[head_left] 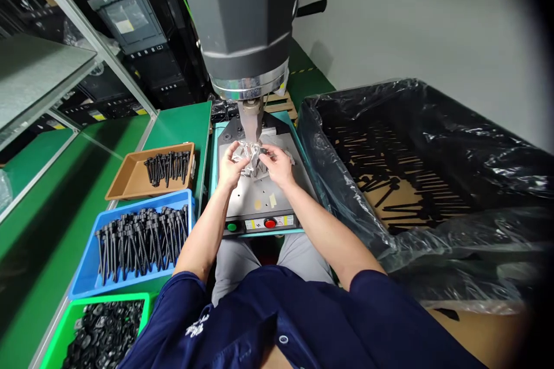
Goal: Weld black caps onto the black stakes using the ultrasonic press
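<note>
Beneath the grey metal horn point(251, 121) of a press, both hands meet at a shiny, crumpled-looking clear wrap point(248, 153) on the fixture. My left hand point(231, 168) is at its left side, thumb and fingers curled in against it. From the right, my right hand point(277, 165) reaches in with thumb and fingertips brought together. A small dark bit shows at those fingertips, too small to name. What the left fingers hold, if anything, is hidden. Under both hands lies the grey base plate point(242, 202) of the press.
Left of me stand a brown tray point(125, 181) and a blue bin point(86, 265), both with black bolt-like parts, and a green bin point(54, 340) of small black pieces. A green button point(231, 227) and red button point(270, 223) front the press. Rightward is a plastic-lined box point(346, 207).
</note>
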The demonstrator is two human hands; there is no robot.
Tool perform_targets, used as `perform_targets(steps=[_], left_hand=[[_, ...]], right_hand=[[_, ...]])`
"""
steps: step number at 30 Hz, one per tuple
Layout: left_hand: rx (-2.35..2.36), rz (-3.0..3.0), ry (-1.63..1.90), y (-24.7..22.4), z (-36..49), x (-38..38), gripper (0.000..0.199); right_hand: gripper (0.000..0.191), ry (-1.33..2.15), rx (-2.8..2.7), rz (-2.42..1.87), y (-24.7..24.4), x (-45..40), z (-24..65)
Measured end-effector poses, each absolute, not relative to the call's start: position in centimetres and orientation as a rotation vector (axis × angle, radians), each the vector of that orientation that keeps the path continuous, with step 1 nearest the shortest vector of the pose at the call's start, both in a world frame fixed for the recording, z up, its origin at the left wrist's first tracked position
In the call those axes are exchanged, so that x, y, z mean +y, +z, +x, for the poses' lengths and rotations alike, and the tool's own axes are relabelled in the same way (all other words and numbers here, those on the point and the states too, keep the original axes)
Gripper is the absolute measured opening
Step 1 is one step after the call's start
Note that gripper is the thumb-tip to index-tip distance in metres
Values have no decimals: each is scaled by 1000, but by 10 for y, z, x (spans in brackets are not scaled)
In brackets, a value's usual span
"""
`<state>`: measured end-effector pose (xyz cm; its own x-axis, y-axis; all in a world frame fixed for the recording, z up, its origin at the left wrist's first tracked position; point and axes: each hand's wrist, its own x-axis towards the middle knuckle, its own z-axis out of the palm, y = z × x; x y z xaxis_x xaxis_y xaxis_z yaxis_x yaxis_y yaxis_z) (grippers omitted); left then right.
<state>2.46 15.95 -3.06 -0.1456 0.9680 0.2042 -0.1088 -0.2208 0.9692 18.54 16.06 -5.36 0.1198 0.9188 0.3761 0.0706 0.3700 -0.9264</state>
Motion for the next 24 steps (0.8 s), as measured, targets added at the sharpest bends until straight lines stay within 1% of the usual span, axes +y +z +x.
perform_targets(steps=[6,11,20,24], left_hand=[[1027,1192,1497,-20,22,172,80],[958,1100,1499,-18,20,179,78],[933,1064,1537,-15,18,184,78],[913,1054,1534,-15,19,187,77]], right_hand=[[28,795,-1347,-1008,-45,176,180],[25,729,-1292,-1115,-39,190,167],[36,797,-1283,-1202,-44,203,162],[48,907,-1305,-1152,-45,200,165]])
